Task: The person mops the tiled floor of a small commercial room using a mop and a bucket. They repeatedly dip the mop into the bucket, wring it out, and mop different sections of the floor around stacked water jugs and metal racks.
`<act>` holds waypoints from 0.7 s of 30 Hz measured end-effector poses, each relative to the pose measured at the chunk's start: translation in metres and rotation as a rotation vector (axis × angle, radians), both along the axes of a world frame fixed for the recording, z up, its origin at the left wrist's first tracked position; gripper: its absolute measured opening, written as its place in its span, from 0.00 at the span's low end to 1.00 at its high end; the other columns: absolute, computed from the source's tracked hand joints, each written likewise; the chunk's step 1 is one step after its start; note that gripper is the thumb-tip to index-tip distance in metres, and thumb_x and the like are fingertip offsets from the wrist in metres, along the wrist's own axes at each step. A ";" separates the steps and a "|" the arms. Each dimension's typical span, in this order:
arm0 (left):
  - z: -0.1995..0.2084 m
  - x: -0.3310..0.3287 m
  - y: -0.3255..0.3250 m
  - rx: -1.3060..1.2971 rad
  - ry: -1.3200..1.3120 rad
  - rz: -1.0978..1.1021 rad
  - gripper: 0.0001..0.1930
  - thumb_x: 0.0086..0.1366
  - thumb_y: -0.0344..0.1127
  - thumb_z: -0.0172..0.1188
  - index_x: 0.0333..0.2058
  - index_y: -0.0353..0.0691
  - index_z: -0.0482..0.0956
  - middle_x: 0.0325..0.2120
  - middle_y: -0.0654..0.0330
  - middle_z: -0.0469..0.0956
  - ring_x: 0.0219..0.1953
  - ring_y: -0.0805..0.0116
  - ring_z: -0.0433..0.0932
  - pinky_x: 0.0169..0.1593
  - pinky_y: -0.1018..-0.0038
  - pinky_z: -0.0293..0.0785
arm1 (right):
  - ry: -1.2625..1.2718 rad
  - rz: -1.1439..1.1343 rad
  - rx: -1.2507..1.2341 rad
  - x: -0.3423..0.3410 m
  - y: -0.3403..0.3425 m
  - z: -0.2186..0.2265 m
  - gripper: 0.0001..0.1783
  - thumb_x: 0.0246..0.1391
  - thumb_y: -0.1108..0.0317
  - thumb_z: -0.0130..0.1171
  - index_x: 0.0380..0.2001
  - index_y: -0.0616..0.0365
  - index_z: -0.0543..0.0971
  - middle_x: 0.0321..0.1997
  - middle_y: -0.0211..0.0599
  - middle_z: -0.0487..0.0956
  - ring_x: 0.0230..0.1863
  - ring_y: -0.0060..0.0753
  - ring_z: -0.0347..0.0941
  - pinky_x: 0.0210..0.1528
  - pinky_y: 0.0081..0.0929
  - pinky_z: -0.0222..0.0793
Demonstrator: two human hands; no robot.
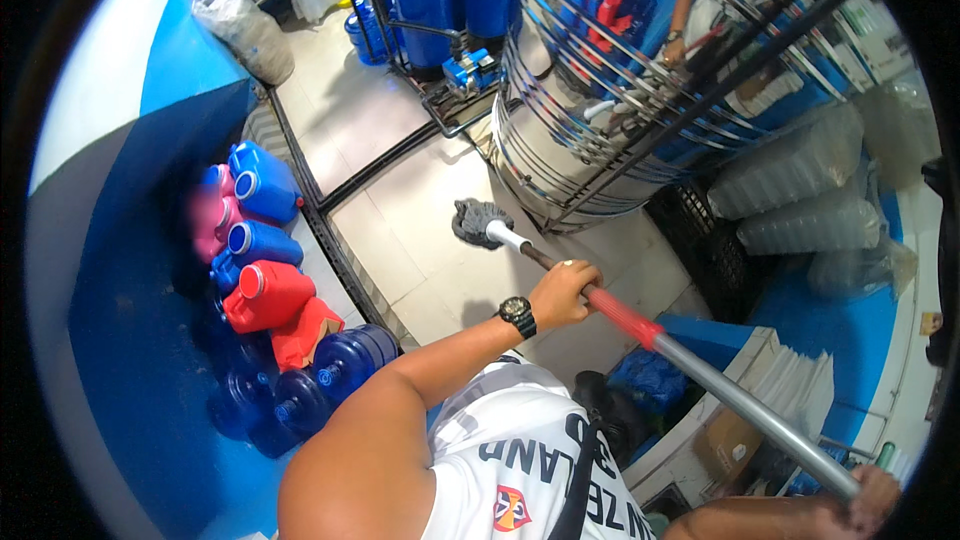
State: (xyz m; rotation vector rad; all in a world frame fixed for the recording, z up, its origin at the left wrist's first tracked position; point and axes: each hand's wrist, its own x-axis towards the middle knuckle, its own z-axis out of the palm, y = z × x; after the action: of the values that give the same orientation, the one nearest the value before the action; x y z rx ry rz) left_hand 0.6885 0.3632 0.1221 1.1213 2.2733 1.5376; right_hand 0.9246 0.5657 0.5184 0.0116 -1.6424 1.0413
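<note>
A mop with a silver pole and a red sleeve slants across the view, from lower right up to the middle. Its dark grey strand head and white socket are over the pale tiled floor. My left hand, a black watch at its wrist, is closed round the pole just above the socket end. At the pole's far end, by the lower right rim of the picture, my right hand is wrapped round it.
Blue, pink and red jugs and large blue water bottles line the left wall. Ahead stand tall blue tanks and a small pump. A shiny ribbed metal tank is ahead right, beside bagged clear containers and a black crate.
</note>
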 end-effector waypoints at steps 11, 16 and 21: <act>-0.111 0.064 0.054 -0.174 -0.058 -0.164 0.17 0.57 0.47 0.69 0.33 0.39 0.80 0.30 0.49 0.79 0.41 0.43 0.77 0.50 0.53 0.73 | -0.998 0.341 -0.215 -0.015 -0.033 -0.274 0.12 0.56 0.65 0.68 0.38 0.61 0.79 0.46 0.44 0.82 0.53 0.43 0.76 0.63 0.44 0.65; -0.129 0.056 0.053 -0.285 0.002 -0.311 0.17 0.62 0.50 0.64 0.29 0.40 0.80 0.28 0.47 0.81 0.39 0.44 0.79 0.44 0.53 0.75 | -0.511 0.409 -0.735 0.004 -0.028 -0.288 0.28 0.72 0.59 0.45 0.13 0.50 0.65 0.12 0.29 0.64 0.22 0.30 0.68 0.51 0.45 0.70; -0.143 0.021 0.028 -0.374 0.004 -0.263 0.17 0.61 0.50 0.65 0.24 0.42 0.80 0.28 0.50 0.80 0.37 0.46 0.80 0.43 0.54 0.75 | -0.610 0.557 -0.612 -0.020 -0.047 -0.334 0.09 0.60 0.70 0.59 0.27 0.53 0.71 0.25 0.30 0.73 0.29 0.30 0.70 0.53 0.44 0.69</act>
State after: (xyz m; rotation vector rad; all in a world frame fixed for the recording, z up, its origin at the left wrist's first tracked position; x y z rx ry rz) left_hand 0.7095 0.3913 -0.0211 1.2463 2.1852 0.9657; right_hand 0.9049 0.5189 0.1840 -0.2943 -1.8212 2.1050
